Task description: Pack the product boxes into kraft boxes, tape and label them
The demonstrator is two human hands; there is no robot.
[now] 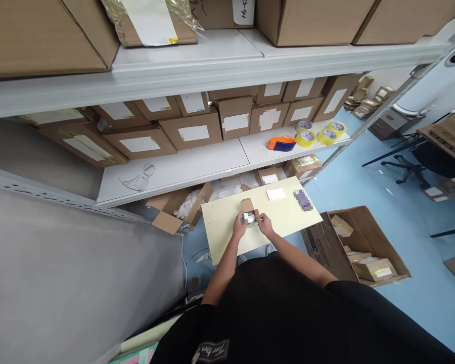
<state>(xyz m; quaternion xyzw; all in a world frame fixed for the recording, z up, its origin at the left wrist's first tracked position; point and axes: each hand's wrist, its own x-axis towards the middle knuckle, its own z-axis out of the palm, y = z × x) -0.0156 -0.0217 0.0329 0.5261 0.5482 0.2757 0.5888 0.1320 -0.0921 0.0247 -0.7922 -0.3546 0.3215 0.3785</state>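
Observation:
A small open cardboard box (246, 205) rests on the cream tabletop (222, 222) in front of me. Inside it shows a round white item (251, 218), too small to name. My left hand (239, 225) is closed on the box's left side, by a white and green edge. At the right side, the fingers of my right hand (265, 224) are pinched at a brown flap of the same box. A white stack of paper or labels (275, 194) lies farther back, and a pixelated purple object (302, 200) is to its right.
Shelves with many boxes stand ahead. The middle shelf (197, 159) holds glasses (139, 178), an orange and blue tape dispenser (282, 144) and several tape rolls (328, 135). An open carton (182, 208) is left of the table; a large carton (364, 217) is right.

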